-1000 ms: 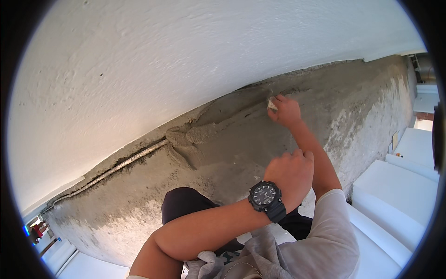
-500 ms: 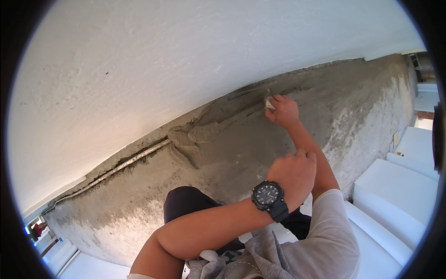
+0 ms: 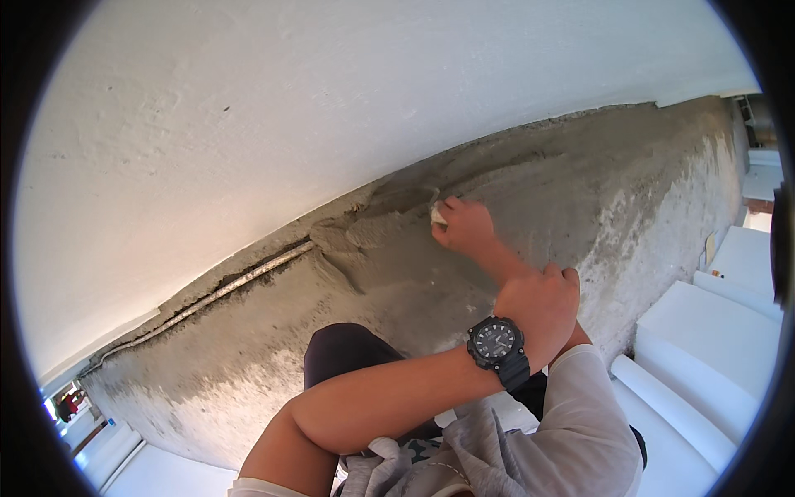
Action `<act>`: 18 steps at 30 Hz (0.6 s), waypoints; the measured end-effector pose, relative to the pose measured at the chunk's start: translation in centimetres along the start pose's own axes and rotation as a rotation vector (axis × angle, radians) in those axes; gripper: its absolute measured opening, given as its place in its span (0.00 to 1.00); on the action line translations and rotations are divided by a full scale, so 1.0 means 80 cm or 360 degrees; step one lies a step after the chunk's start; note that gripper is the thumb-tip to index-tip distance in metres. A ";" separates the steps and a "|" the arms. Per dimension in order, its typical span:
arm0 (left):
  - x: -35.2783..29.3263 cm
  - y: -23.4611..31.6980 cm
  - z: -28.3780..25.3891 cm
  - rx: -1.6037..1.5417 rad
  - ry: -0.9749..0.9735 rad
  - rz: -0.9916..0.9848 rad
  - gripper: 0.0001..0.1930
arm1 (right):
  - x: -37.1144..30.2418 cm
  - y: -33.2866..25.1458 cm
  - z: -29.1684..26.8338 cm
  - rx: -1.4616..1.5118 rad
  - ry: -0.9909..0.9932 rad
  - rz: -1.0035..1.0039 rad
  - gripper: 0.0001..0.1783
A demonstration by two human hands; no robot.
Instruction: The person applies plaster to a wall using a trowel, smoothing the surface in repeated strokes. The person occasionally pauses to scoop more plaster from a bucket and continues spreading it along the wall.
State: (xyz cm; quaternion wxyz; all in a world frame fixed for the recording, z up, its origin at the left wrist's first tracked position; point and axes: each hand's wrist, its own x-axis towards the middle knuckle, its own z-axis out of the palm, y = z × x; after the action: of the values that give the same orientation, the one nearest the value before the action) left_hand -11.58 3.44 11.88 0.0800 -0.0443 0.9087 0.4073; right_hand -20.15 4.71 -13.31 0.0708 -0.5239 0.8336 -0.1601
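My right hand (image 3: 465, 226) is closed round the pale handle of a trowel (image 3: 438, 216), whose thin metal neck shows just beyond the fingers. Its blade blends into the grey wet mortar (image 3: 497, 184) along the foot of the white wall. Lumpier mortar (image 3: 352, 234) lies to the left, over the end of a thin pipe (image 3: 257, 272). Nearer me, my left hand (image 3: 540, 308), with a black watch at the wrist, crosses above my right forearm. Its fingers are curled in; what they hold, if anything, is hidden.
The white wall (image 3: 290, 99) rises along the far side. The pipe runs left in a groove at its base. White steps or blocks (image 3: 704, 331) stand at the right, with more pale ledges at the lower left. My dark-clad knee (image 3: 344, 352) is close to the mortar strip.
My right hand has drawn the trowel left and nearer me along the mortar. My left hand has shifted slightly right and stays curled. The whole view has moved a little.
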 end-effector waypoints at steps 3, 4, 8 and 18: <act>-0.004 -0.002 0.000 -0.0041 -0.0001 0.0006 0.08 | 0.002 -0.013 0.007 0.0064 0.0133 0.0215 0.21; -0.004 -0.002 0.001 -0.0051 0.0033 -0.0007 0.08 | 0.001 -0.016 0.009 0.0036 0.0165 0.0179 0.21; -0.002 0.003 0.005 -0.0052 -0.0006 -0.0046 0.09 | -0.009 -0.021 0.012 -0.0005 0.0046 0.0079 0.21; 0.013 0.010 0.014 -0.0088 -0.0102 0.0072 0.10 | -0.037 -0.010 -0.017 0.0133 0.0282 0.0262 0.17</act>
State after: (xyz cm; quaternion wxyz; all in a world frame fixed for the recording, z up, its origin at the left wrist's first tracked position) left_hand -12.57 4.77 11.52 0.0986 -0.0130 0.8948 0.4352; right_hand -18.57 7.27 -11.92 0.0315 -0.4341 0.8693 -0.2341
